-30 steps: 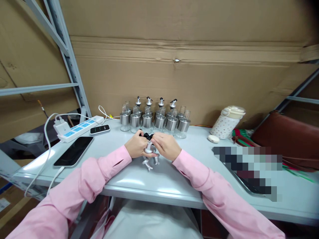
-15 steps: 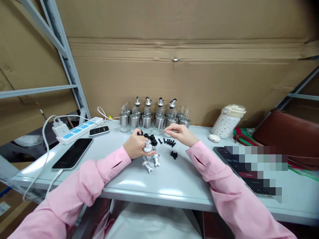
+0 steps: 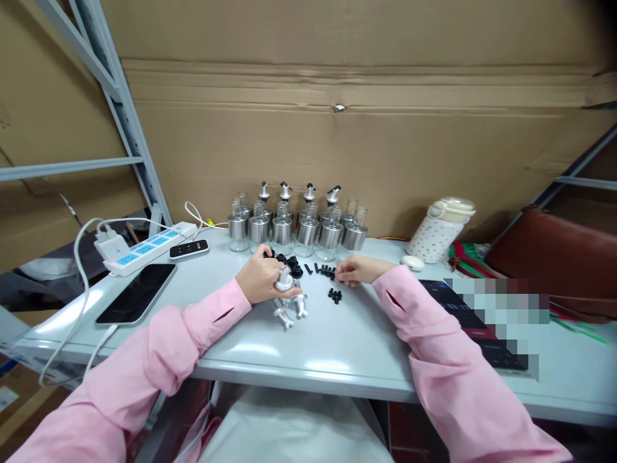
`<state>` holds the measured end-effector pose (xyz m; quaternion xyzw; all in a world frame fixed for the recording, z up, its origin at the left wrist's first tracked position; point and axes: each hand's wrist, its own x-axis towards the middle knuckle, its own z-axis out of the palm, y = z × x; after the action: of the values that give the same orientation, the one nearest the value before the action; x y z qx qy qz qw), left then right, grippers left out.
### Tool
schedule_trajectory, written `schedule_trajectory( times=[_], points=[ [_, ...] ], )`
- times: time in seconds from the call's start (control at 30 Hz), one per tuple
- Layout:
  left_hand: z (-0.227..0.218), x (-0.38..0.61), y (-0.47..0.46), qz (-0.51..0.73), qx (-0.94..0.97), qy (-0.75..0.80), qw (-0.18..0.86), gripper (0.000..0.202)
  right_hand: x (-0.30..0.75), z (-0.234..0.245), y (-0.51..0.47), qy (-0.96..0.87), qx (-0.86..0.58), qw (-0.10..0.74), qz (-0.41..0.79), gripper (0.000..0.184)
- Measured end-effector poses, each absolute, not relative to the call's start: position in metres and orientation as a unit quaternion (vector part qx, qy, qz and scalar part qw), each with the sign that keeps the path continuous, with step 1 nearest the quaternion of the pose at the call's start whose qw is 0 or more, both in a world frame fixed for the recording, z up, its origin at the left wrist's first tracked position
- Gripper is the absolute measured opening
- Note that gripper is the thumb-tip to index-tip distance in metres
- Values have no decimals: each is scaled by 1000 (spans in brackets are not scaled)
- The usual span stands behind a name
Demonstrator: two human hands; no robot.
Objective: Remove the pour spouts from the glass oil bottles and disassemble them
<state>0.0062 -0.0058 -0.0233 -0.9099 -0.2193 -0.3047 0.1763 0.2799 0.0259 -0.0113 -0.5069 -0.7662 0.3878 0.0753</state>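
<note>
My left hand (image 3: 260, 279) is closed around a white pourer spout (image 3: 284, 281), which it holds upright above the table. Just below it lie loose white spout pieces (image 3: 283, 315). Black ribbed stoppers (image 3: 295, 269) are clustered beyond my left fingers, partly hidden by them. My right hand (image 3: 360, 270) reaches down with its fingertips pinched together at the right end of a row of small black strips (image 3: 326, 271). Whatever is between those fingertips is too small to make out. A little group of black plugs (image 3: 335, 296) lies nearer to me.
Several glass bottles with steel sleeves (image 3: 307, 233) stand at the back, some topped with pourers (image 3: 309, 191). A power strip (image 3: 149, 249), a small black device (image 3: 189, 249) and a phone (image 3: 137, 294) lie left. A tumbler (image 3: 438, 231), white disc (image 3: 412, 262), tablet (image 3: 475, 328) and brown bag (image 3: 554, 263) are right.
My right hand has come down from in front of the bottles to the black strips, its fingers now pinching there. My left hand still holds the white spout. The view has shifted slightly.
</note>
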Motion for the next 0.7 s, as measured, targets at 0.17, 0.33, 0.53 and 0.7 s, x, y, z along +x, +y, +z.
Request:
schedule_trajectory(
  times=[0.17, 0.33, 0.53, 0.7],
  points=[
    [-22, 7, -6, -303, -910, -219, 179, 53, 274, -17, 27, -767, -513, 48, 383, 23],
    [-23, 7, -6, -310, -908, -212, 186, 54, 271, -16, 25, -756, -516, 42, 402, 22],
    [-24, 6, -4, -291, -912, -225, 182, 57, 267, -9, 18, -748, -519, 47, 411, 22],
    [-25, 6, -4, -286, -913, -226, 181, 56, 263, -11, 16, -684, -564, 49, 460, 29]
  ],
)
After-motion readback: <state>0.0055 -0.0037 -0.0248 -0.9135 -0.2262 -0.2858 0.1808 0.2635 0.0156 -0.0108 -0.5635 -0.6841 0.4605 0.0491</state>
